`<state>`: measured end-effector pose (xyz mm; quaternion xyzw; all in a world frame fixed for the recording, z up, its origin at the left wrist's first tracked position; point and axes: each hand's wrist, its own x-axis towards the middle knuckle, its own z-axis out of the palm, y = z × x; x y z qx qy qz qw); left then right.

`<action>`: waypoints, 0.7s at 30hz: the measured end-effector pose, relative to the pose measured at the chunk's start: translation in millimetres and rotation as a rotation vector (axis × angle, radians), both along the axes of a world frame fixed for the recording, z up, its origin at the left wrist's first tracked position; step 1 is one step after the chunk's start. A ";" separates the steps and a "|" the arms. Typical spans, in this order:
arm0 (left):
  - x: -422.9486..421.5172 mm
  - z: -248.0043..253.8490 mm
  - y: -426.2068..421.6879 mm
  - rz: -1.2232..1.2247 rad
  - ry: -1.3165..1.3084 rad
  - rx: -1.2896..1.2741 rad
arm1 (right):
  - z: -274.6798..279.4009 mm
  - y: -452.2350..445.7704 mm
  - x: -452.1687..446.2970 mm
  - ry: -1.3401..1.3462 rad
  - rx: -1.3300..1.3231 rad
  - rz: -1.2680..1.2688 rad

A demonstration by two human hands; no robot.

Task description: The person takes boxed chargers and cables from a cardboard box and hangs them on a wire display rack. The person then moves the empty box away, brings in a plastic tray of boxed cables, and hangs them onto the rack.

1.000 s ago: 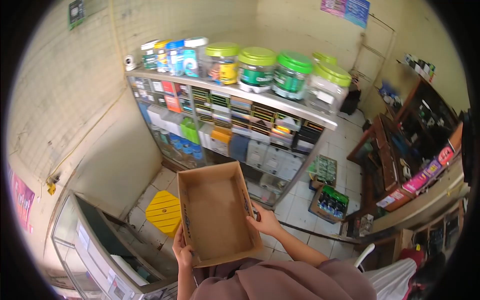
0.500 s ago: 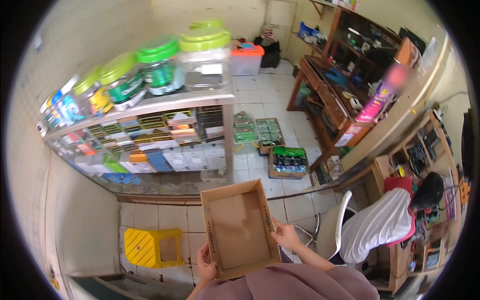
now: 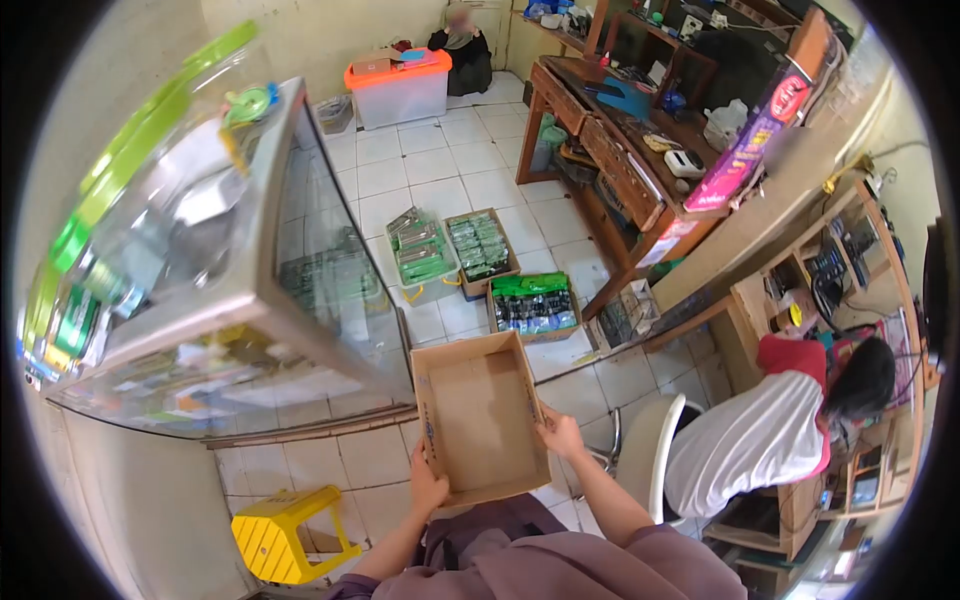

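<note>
An empty, open-topped cardboard box (image 3: 483,418) is held in front of my body at the lower middle of the head view. My left hand (image 3: 428,480) grips its near left side, fingers against the outer wall. On the right side wall, my right hand (image 3: 560,434) is closed round the edge. Beyond the box on the tiled floor stand a carton of green and dark packets (image 3: 533,305), a second carton of green packets (image 3: 481,246) and a clear tub with green packets (image 3: 421,250).
A glass display case (image 3: 270,250) with jars on top stands left. A yellow stool (image 3: 285,540) lies lower left. A wooden desk (image 3: 610,140) is upper right. At right, a person (image 3: 750,440) sits on a white chair (image 3: 655,450). Another person (image 3: 465,60) is beside an orange-lidded bin (image 3: 400,95).
The view has swung to the right, bringing the floor cartons, desk and seated person further into sight. Both hands still hold the cardboard box.
</note>
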<state>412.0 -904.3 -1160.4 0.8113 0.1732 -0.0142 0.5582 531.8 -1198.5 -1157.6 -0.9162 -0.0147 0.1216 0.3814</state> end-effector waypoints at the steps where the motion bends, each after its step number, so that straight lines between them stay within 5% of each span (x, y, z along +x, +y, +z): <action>1: 21.1 -8.3 -3.5 0.005 0.003 -0.004 | -10.3 -0.4 22.3 0.019 0.010 0.007; 12: 216.4 -75.0 -1.8 0.098 0.314 0.193 | -129.2 22.1 225.1 0.060 0.037 0.153; 21: 306.4 -255.9 18.1 0.183 0.411 0.323 | -289.6 62.0 327.1 0.151 -0.077 0.312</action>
